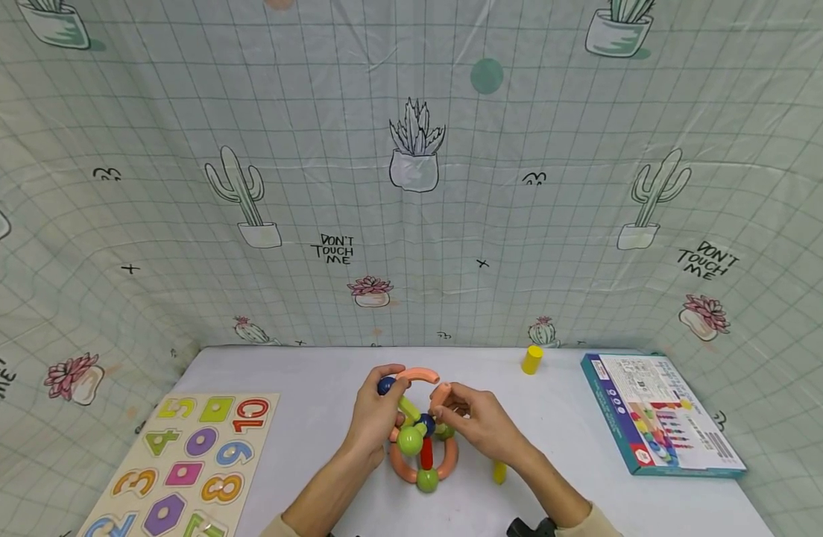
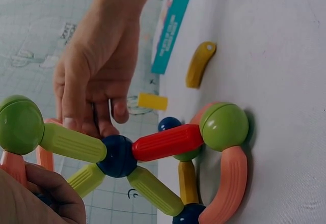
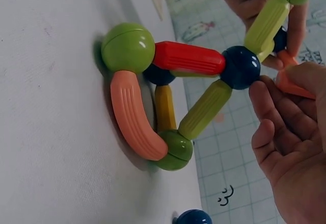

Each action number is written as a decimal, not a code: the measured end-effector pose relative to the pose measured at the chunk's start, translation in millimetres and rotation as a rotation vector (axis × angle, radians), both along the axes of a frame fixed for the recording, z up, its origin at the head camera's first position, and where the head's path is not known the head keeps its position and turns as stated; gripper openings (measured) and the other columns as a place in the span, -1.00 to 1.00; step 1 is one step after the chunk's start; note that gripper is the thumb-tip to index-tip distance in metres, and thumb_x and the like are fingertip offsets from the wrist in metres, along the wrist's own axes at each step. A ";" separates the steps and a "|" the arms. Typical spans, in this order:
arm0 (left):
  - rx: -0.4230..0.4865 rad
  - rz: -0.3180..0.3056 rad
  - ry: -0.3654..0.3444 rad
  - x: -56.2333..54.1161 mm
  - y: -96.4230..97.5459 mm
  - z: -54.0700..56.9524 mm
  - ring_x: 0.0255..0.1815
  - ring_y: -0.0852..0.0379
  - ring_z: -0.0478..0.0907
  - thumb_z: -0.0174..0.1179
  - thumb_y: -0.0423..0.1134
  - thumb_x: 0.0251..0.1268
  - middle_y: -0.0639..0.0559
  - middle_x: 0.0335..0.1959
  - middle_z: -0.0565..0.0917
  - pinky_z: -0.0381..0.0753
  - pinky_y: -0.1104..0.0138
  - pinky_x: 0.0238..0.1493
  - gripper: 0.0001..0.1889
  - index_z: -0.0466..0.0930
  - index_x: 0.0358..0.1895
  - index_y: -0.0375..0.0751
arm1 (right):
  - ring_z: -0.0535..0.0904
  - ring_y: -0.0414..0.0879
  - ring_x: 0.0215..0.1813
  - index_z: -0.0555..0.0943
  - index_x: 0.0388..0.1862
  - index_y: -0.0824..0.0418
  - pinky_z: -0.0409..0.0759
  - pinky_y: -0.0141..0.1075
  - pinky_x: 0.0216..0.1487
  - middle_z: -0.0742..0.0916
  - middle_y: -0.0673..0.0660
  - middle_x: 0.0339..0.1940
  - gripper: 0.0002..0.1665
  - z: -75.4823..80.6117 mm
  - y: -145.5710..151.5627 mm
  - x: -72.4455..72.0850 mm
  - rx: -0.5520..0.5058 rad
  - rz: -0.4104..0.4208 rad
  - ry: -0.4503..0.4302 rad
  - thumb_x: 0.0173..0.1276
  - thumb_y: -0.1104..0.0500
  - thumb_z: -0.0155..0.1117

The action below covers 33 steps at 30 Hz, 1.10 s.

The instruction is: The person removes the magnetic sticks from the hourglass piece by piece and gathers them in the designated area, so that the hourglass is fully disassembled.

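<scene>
A ball-and-rod magnetic building toy stands on the table, its base a ring of curved orange rods [image 1: 401, 466] and balls. From a green ball [image 2: 224, 126] a red rod [image 2: 167, 142] slopes up to a central dark blue ball [image 3: 240, 67], where light green rods [image 3: 206, 109] also meet. At the top, my left hand [image 1: 376, 409] grips a blue ball [image 1: 386, 385], from which a curved orange rod [image 1: 421, 374] juts rightward. My right hand [image 1: 481, 421] pinches another curved orange rod [image 1: 440, 394] between thumb and fingers, close to that one's end. Whether the two rods touch is unclear.
On the right lies a toy box [image 1: 666, 414]. A yellow cylinder [image 1: 532, 359] stands toward the back, and a yellow curved rod [image 2: 200, 64] lies near my right forearm. A loose blue ball [image 3: 193, 218] sits beside the structure. At left is a number puzzle board [image 1: 190, 462].
</scene>
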State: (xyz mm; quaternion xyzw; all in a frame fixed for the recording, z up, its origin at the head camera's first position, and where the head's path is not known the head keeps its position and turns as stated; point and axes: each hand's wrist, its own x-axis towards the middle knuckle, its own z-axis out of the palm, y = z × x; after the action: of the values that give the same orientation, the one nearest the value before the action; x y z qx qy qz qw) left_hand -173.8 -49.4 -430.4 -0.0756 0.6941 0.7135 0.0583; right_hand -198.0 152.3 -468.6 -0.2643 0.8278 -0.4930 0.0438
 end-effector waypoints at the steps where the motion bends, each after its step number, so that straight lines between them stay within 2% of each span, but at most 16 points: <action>1: 0.001 -0.001 -0.001 0.0 0.0 -0.1 -0.62 0.24 0.35 0.07 -0.07 0.56 -0.09 0.04 0.60 0.30 0.51 -0.73 -0.61 0.39 0.33 -0.08 | 0.74 -0.05 -0.17 0.62 0.01 0.14 0.67 -0.33 -0.13 0.76 -0.02 -0.16 -0.72 0.1 0.1 0.4 0.001 -0.005 -0.002 0.51 -0.02 0.23; 5: 0.003 -0.003 0.000 0.6 0.3 -0.7 -0.62 0.24 0.34 0.07 -0.08 0.56 -0.09 0.07 0.60 0.30 0.51 -0.74 -0.61 0.39 0.33 -0.09 | 0.73 -0.01 -0.17 0.61 -0.03 0.10 0.67 -0.33 -0.14 0.77 0.03 -0.15 -0.76 1.8 2.6 2.0 0.013 -0.019 0.001 0.50 -0.01 0.25; 8: 0.005 -0.004 0.000 0.7 0.7 -1.4 -0.61 0.23 0.33 0.07 -0.08 0.56 -0.10 0.11 0.59 0.29 0.50 -0.73 -0.61 0.39 0.33 -0.09 | 0.71 -0.10 -0.14 0.62 -0.07 0.05 0.66 -0.30 -0.13 0.77 0.02 -0.15 -0.81 3.1 7.3 1.8 0.042 -0.039 0.018 0.49 -0.01 0.27; 12: 0.010 0.000 0.002 -0.2 0.9 -2.6 -0.60 0.21 0.34 0.07 -0.08 0.56 -0.11 0.14 0.58 0.29 0.48 -0.72 -0.62 0.39 0.32 -0.08 | 0.66 -0.22 -0.12 0.64 -0.08 0.00 0.65 -0.31 -0.13 0.74 -0.10 -0.18 -0.85 2.7 18.0 -0.1 0.108 -0.091 0.021 0.47 0.01 0.30; 16: 0.005 0.009 0.003 -0.6 0.6 -3.6 -0.59 0.21 0.34 0.06 -0.10 0.57 -0.13 0.15 0.58 0.28 0.47 -0.71 -0.61 0.39 0.33 -0.11 | 0.64 -0.21 -0.13 0.66 -0.04 0.06 0.62 -0.34 -0.13 0.73 -0.13 -0.19 -0.79 -2.4 33.9 -3.1 0.175 -0.170 -0.008 0.43 0.03 0.33; 21: 0.001 0.011 -0.001 -0.7 0.6 -3.6 -0.59 0.21 0.34 0.06 -0.11 0.57 -0.14 0.17 0.59 0.28 0.47 -0.70 -0.62 0.39 0.33 -0.10 | 0.60 -0.18 -0.17 0.65 0.02 0.14 0.60 -0.35 -0.18 0.71 -0.06 -0.24 -0.70 -12.0 59.2 -7.8 0.229 -0.332 -0.077 0.37 0.09 0.40; 24: 0.006 0.011 0.000 -0.7 0.6 -2.5 -0.60 0.22 0.33 0.07 -0.11 0.56 -0.13 0.16 0.59 0.28 0.47 -0.69 -0.63 0.40 0.31 -0.09 | 0.60 -0.16 -0.19 0.65 0.04 0.22 0.61 -0.32 -0.19 0.71 -0.01 -0.25 -0.68 -16.7 73.4 -11.2 0.275 -0.410 -0.106 0.39 0.11 0.37; 29: 0.009 0.010 -0.002 -0.6 0.6 -0.8 -0.60 0.21 0.32 0.08 -0.09 0.56 -0.10 0.13 0.59 0.27 0.45 -0.69 -0.62 0.39 0.32 -0.09 | 0.64 -0.11 -0.18 0.67 0.03 0.33 0.66 -0.20 -0.15 0.75 0.04 -0.24 -0.65 -24.8 90.2 -16.3 0.358 -0.465 -0.130 0.42 0.10 0.31; 33: 0.006 0.013 -0.005 -0.6 0.8 -1.6 -0.60 0.21 0.32 0.08 -0.09 0.56 -0.09 0.11 0.60 0.27 0.46 -0.69 -0.61 0.39 0.32 -0.10 | 0.57 -0.13 -0.32 0.66 0.01 0.34 0.59 -0.25 -0.31 0.74 0.03 -0.33 -0.65 -30.3 95.3 -19.4 0.401 -0.479 -0.169 0.39 0.10 0.33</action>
State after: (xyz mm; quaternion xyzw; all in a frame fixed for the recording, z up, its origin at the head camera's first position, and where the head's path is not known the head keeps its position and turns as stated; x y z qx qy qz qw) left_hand -174.5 -48.5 -431.9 -0.0816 0.6913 0.7158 0.0554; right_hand -217.4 247.7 -499.0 -0.0065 0.9405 -0.3366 0.0463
